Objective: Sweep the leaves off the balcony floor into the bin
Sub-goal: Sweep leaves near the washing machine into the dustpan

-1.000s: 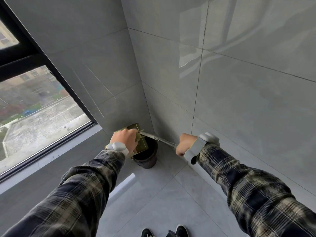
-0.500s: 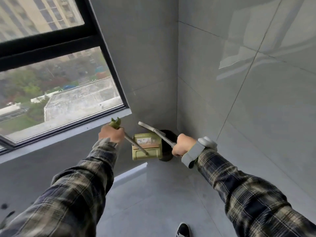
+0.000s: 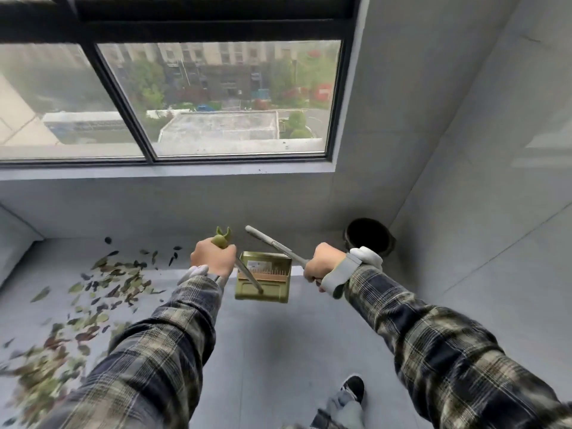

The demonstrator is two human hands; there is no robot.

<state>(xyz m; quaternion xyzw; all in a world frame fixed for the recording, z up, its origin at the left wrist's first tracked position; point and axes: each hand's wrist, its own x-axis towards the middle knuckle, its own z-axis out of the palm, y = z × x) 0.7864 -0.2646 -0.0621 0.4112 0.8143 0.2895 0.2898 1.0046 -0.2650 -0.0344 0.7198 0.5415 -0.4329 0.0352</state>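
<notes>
Head view: left hand (image 3: 213, 261) holds the dustpan (image 3: 272, 289), right hand (image 3: 322, 264) the broom handle (image 3: 272, 243); lower pan flat beside leaves (image 3: 102, 283)

Long plaid flannel sleeves, left sleeve (image 3: 161, 351) and right sleeve (image 3: 448, 345), show navy, olive and cream checks. A pale grey strap (image 3: 338, 274) carries a white rounded pod (image 3: 367, 257). Black sneaker (image 3: 353, 387), white-soled; faded jeans (image 3: 345, 410).

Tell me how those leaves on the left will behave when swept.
The leaves look thin, flat and loosely spread, so they are probably light and apt to scatter or flutter. On the smooth tiled floor they should slide easily.
</notes>
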